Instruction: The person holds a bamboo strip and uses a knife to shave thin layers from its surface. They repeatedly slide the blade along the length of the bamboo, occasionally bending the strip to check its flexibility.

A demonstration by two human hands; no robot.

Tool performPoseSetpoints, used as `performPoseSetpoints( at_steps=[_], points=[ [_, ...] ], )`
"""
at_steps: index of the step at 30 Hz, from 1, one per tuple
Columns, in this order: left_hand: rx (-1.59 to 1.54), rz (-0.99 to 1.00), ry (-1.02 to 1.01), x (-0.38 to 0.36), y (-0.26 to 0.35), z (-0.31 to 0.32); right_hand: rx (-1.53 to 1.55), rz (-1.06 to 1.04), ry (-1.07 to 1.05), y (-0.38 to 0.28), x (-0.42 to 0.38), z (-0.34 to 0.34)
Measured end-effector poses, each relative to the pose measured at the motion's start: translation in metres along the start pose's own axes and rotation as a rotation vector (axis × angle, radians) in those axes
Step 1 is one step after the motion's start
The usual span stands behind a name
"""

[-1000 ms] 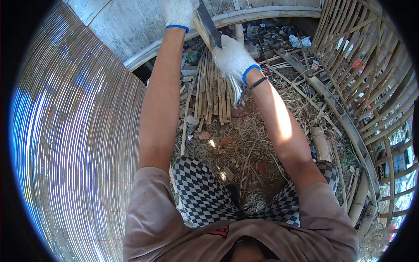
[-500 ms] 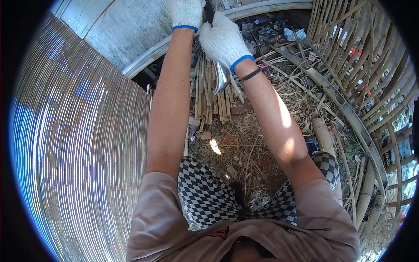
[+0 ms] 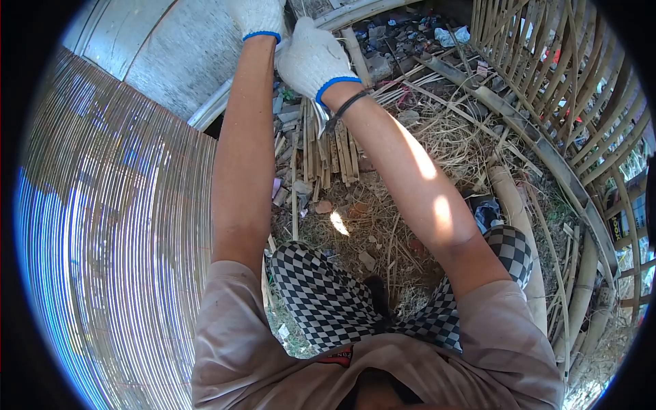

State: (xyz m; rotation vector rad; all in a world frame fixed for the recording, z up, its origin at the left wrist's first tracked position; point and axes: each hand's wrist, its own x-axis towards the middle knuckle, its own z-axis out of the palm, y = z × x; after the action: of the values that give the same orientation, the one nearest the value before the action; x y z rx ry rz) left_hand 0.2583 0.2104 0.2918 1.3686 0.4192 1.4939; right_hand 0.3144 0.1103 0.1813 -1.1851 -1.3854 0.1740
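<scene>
My left hand [image 3: 258, 15], in a white knit glove with a blue cuff, is at the top edge; its fingers are cut off or hidden. Just right of it, my right hand [image 3: 318, 60], gloved the same way, is closed around a tool whose shiny metal end [image 3: 320, 119] sticks out below the palm. The rest of the tool is hidden. Beneath the right hand lies a bundle of thin split bamboo strips [image 3: 331, 160] on the ground.
A slatted bamboo screen [image 3: 130, 239] fills the left side, below a pale weathered panel [image 3: 184, 55]. Woven bamboo fencing [image 3: 547, 61] curves along the right. Rubble, dry straw [image 3: 451, 137] and thick bamboo poles [image 3: 516, 212] lie around my legs.
Both hands have moved left in the view, the right one with the tool. More rubble shows between my forearms, and the view has shifted slightly.
</scene>
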Motion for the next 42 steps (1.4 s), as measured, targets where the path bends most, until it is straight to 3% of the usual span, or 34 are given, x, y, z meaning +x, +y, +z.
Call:
performPoseSetpoints(
  at_steps=[1, 3, 4, 7, 13, 16, 25, 29, 30, 34, 38, 42],
  points=[
    [-0.13, -0.156, -0.051, 0.004, 0.006, -0.006, -0.01, -0.029, 0.008, 0.006, -0.003, 0.009],
    [0.318, 0.239, 0.315, 0.015, -0.011, 0.001, -0.165, -0.147, -0.01, 0.029, -0.005, 0.038],
    [0.362, 0.157, 0.218, 0.005, 0.0, -0.008, -0.248, -0.22, -0.016, 0.041, -0.004, 0.052],
    [0.319, 0.202, 0.179, 0.033, -0.003, -0.039, -0.266, -0.271, 0.107, 0.029, -0.022, 0.043],
    [0.363, 0.233, 0.283, 0.01, 0.012, -0.029, -0.051, -0.101, 0.007, 0.004, -0.051, 0.013],
    [0.38, 0.292, 0.024, 0.019, 0.048, -0.039, -0.046, -0.117, -0.014, -0.001, -0.056, 0.008],
    [0.315, 0.247, 0.097, 0.002, 0.062, -0.013, 0.015, -0.08, -0.052, -0.012, -0.052, 0.008],
    [0.282, 0.282, -0.078, 0.001, 0.066, -0.024, -0.071, -0.096, 0.06, -0.014, -0.029, 0.031],
    [0.297, 0.283, -0.056, 0.001, 0.069, -0.025, -0.028, -0.091, -0.028, -0.009, -0.023, 0.03],
    [0.324, 0.289, 0.03, 0.0, 0.072, -0.031, -0.137, -0.058, -0.049, -0.014, -0.023, 0.044],
    [0.314, 0.301, 0.064, -0.005, 0.073, -0.038, -0.128, -0.075, 0.017, -0.014, -0.016, 0.06],
    [0.294, 0.321, 0.102, -0.008, 0.078, -0.044, 0.023, -0.044, -0.054, -0.014, -0.03, 0.058]
  ],
)
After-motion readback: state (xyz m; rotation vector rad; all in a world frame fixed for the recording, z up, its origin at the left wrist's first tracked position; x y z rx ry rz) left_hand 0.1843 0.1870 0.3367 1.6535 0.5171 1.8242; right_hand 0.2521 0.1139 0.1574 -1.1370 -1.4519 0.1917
